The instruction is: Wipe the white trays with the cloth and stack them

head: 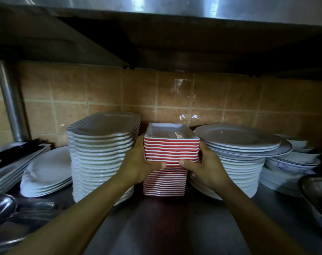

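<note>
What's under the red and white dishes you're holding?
More of the same red-sided square dishes, stacked on the steel counter. The left hand and right hand grip the upper batch. Whether the batches touch is hidden by the thumbs.

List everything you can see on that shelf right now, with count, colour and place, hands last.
Red-sided trays: one tall stack, white inside, centre; upper part held
Wavy-edged platters: one tall stack, white, left of centre
Round plates: one stack, white, right of centre
Bowls: several, white, far right
Oval plates: small stack, white, left
Metal spoons: silver, count unclear, lower left
Left hand: grips the trays' left side
Right hand: grips their right side
</note>
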Demonstrator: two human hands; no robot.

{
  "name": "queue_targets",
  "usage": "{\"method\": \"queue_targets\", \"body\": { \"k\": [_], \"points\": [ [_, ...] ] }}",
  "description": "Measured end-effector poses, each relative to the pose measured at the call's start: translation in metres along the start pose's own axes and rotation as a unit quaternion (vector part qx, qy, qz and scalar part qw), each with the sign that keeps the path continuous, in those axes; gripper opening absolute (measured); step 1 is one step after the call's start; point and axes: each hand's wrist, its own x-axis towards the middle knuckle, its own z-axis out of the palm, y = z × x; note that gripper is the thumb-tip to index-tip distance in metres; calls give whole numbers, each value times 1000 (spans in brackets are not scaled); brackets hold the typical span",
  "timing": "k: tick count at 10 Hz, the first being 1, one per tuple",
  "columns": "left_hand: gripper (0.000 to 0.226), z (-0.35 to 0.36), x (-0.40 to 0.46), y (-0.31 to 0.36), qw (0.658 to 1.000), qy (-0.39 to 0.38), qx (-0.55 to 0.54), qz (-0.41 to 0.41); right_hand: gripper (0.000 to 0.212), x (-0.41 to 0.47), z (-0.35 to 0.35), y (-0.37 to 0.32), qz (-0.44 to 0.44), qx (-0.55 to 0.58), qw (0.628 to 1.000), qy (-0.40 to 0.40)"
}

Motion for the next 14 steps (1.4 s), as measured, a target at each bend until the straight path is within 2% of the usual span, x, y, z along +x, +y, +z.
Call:
{"method": "queue_targets", "body": {
  "k": [4, 8, 11, 13, 14],
  "points": [
    [92, 17, 26, -22, 999, 17, 20, -33, 47, 23, 15, 23, -7, 2, 1000, 11],
    [87, 26, 36, -36, 995, 20, 55, -77, 66, 28, 33, 32, 0, -11, 1000, 28],
    [99, 26, 14, -18, 990, 0, 100, -96, 75, 16, 19, 20, 12, -46, 998, -49],
    [103, 20, -21, -2, 989, -16, 123, -80, 59, -2, 21, 28, 16, -64, 997, -43],
    [94, 11, -43, 4, 988, -33, 128, -79, 49, -18, 23, 30, 21, -68, 997, -26]
  ]
}}
